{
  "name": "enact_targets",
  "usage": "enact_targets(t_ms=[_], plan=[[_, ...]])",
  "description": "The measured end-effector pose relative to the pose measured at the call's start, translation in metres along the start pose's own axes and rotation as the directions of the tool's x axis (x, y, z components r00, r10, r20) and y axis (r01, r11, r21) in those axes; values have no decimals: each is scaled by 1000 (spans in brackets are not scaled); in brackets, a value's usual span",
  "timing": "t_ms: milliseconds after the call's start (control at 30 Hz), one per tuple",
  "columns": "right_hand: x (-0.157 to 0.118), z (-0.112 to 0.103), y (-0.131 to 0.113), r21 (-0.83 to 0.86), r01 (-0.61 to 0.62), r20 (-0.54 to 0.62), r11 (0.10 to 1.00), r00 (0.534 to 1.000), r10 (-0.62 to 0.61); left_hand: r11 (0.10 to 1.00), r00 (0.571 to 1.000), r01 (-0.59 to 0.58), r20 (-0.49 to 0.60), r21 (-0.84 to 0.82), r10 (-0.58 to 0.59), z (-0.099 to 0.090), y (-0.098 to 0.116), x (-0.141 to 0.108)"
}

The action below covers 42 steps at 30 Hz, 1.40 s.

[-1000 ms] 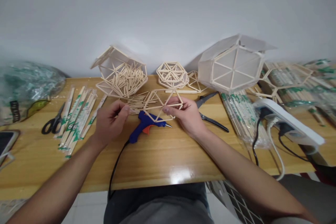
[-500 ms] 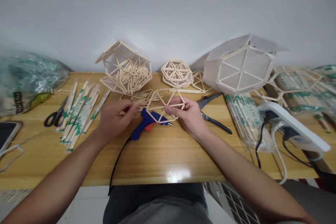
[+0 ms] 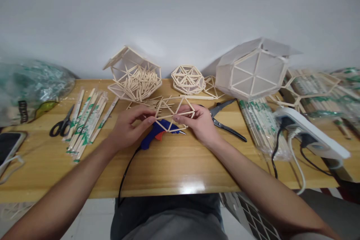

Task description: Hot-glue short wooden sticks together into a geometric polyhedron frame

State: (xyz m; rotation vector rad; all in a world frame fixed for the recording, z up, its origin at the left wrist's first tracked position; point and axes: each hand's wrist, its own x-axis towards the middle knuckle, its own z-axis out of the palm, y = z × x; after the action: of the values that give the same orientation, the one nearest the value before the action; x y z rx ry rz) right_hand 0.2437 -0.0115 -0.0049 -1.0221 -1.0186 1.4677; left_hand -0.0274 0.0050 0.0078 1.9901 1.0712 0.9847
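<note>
Between my hands is a small frame of wooden sticks (image 3: 168, 123), with spokes meeting near its middle. My right hand (image 3: 203, 123) pinches its right side between thumb and fingers. My left hand (image 3: 132, 125) is closed at the frame's left corner, thumb and fingertips pressed on the sticks there. Below the frame a blue glue gun (image 3: 150, 137) with an orange trigger lies on the table, its metal tip pointing right. Behind the frame lies a pile of short cut sticks (image 3: 152, 103), partly hidden by my left hand.
At the back stand a stick-filled paper-walled box (image 3: 118, 88), a small stick frame (image 3: 188, 78) and a large covered polyhedron (image 3: 253, 71). Black cutters (image 3: 229, 127), wrapped chopsticks (image 3: 254, 127) and a power strip (image 3: 315, 135) lie right; scissors (image 3: 62, 123), more chopsticks (image 3: 84, 127) and a phone (image 3: 9, 148) left.
My left hand has moved right and now meets the left corner of the stick frame. The frame has tilted a little in my right hand.
</note>
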Motion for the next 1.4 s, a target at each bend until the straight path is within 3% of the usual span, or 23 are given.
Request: enact_targets(t_ms=[567,1033,1400], plan=[[-6,7,-6,-108,46,-9,993,999,-47,993,992,118,-46,-23,-119,10,13,-4],[-2,-2,-6,-71,77,-45,995,996,-80,984,973,179,-147,-3,-178,6,9,1],[-3,2,-7,-41,66,-30,997,997,-67,981,972,185,-135,-57,-191,4,6,4]])
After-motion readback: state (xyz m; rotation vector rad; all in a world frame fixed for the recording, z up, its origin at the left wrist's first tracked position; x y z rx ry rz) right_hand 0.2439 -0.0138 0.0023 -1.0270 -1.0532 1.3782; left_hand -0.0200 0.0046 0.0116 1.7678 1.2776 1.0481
